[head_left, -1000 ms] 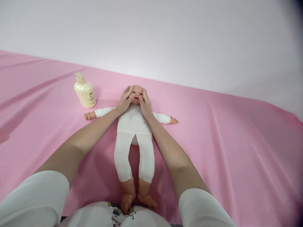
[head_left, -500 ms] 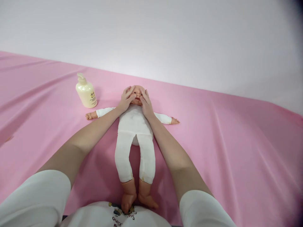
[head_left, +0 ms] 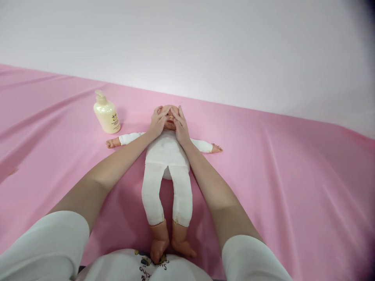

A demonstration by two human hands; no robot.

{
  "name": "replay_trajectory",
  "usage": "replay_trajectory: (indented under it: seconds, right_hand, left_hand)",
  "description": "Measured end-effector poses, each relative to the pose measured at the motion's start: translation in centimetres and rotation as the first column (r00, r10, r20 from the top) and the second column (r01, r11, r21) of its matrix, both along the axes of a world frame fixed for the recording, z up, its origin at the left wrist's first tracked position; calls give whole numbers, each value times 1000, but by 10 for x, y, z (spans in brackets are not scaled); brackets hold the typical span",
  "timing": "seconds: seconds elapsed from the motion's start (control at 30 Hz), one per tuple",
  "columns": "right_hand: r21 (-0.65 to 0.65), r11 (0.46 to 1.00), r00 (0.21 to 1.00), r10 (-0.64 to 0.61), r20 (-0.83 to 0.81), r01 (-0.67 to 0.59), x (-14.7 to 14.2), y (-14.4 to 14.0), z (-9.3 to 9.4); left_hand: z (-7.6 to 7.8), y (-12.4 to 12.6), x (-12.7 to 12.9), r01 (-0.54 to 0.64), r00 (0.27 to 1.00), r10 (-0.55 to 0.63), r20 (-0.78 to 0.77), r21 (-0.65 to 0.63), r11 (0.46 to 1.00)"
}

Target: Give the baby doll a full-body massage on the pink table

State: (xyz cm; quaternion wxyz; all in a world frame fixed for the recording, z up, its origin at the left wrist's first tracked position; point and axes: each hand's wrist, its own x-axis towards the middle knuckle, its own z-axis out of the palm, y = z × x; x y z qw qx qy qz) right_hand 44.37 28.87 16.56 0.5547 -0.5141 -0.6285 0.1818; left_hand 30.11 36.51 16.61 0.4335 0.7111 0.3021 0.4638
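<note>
A baby doll (head_left: 167, 150) with a white cloth body lies on its back, arms stretched out sideways and bare feet toward me. My left hand (head_left: 158, 120) rests on the left side of the doll's head, fingers spread. Opposite it, my right hand (head_left: 181, 123) lies against the other side, also with fingers apart. Fingertips of both hands come close together over the brow and partly cover the eyes. The doll's mouth and the top of its head show between my hands.
A cream pump bottle (head_left: 107, 116) stands upright left of the doll, just beyond its outstretched hand. Pink cloth (head_left: 252, 164) with soft folds covers the surface under everything. Behind it rises a plain white wall (head_left: 187, 47).
Fingers of both hands have shifted inward and up over the doll's brow, covering more of its eyes. The doll's body and the bottle stay in place.
</note>
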Motion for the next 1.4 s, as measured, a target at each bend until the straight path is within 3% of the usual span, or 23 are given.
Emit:
replay_trajectory:
  seconds: [0.13,0.33,0.63,0.9,1.2,1.4]
  right_hand:
    - [-44,999,998,-15,-61,13,0,0,-2]
    - [-125,990,980,-87,-178,65,-2,-2,-3]
    - [-120,993,986,-31,-164,11,-4,-1,0]
    - [-94,995,993,4,-119,-16,-3,-1,2]
    - [-209,978,951,-72,-301,8,-4,5,-4]
    - [-88,996,989,-26,-146,14,-5,1,1]
  left_hand:
    - [-3,-2,0,-32,999,35,-41,84,996]
    - [-9,-2,-4,-111,988,112,-109,15,994]
    - [-6,1,-5,25,997,-9,-77,208,978]
    - [-7,6,-1,27,997,-13,-77,176,984]
    - [-1,3,-6,46,996,-37,-85,116,992]
    - [-2,3,-7,47,998,-43,-51,70,996]
